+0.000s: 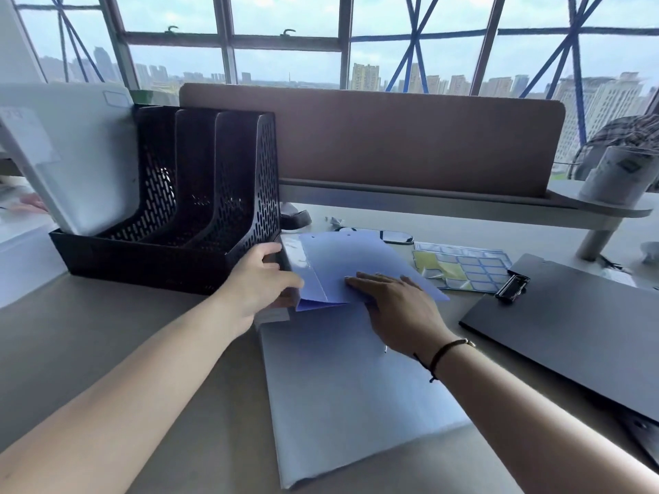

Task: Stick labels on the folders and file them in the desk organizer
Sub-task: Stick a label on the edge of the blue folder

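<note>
While my right hand (396,308) lies flat with straight fingers on the translucent blue plastic folder (342,265), my left hand (258,279) grips that folder's left edge, thumb on top and fingers curled beneath. The blue folder sits tilted on the far end of a pale translucent folder (342,397), which lies flat on the grey-brown desk (142,351) and reaches toward its near edge.

The black perforated plastic desk organizer (199,194) stands at the far left of the desk, just beside my left hand. Its leftmost compartment holds a white folder (82,155), leaning left, with a blue-bordered label (116,99) at its top corner. The other compartments hold nothing that I can see.

A sheet of blue-bordered labels (470,267) lies flat just right of the blue folder, with several labels already peeled off. A dark grey clipboard with a black metal clip (570,322) lies along the right edge of the desk, its clip touching the label sheet's near right corner. A brown partition panel (410,137) runs along the far edge.
</note>
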Motion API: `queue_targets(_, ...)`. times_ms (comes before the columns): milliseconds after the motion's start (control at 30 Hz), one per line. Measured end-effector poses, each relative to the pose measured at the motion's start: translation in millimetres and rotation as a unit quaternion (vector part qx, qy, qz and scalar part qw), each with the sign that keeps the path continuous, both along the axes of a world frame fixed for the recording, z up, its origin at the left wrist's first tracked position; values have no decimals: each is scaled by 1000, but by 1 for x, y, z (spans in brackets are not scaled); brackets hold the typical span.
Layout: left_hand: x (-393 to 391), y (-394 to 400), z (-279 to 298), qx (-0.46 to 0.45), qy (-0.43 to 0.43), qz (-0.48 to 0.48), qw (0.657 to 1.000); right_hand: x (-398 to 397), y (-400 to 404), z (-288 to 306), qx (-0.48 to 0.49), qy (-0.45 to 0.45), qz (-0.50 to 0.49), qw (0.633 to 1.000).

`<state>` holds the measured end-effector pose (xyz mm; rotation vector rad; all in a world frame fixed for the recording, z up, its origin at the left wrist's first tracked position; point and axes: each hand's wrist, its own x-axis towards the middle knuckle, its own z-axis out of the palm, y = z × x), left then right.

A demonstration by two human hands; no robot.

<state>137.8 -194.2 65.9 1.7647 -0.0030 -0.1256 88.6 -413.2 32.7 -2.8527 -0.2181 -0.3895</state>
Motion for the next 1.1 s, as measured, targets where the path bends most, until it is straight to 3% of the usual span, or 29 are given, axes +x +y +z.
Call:
queue_targets(167, -21, 18, -10, 240, -74, -58, 966, -63, 1, -5, -35, -18, 58, 998)
queue_targets(333, -38, 22, -32, 328, -85, -83, 937, -123, 3, -17, -33, 31, 88, 995)
queue_targets(600, -43, 24, -46, 317, -81, -137, 935, -165, 5, -17, 16, 97, 144, 985)
queue_targets(867, -34, 42, -38, 323, -81, -198, 922, -117, -21, -9, 121, 135, -11, 983)
queue_targets(1000, -21, 54, -35, 323, -77, -267, 905, -88, -21, -10, 93, 180, -26, 979)
queue_targets(1100, -7, 58, -35, 297, -61, -280, 911, -59, -17, -13, 64, 188, -44, 979)
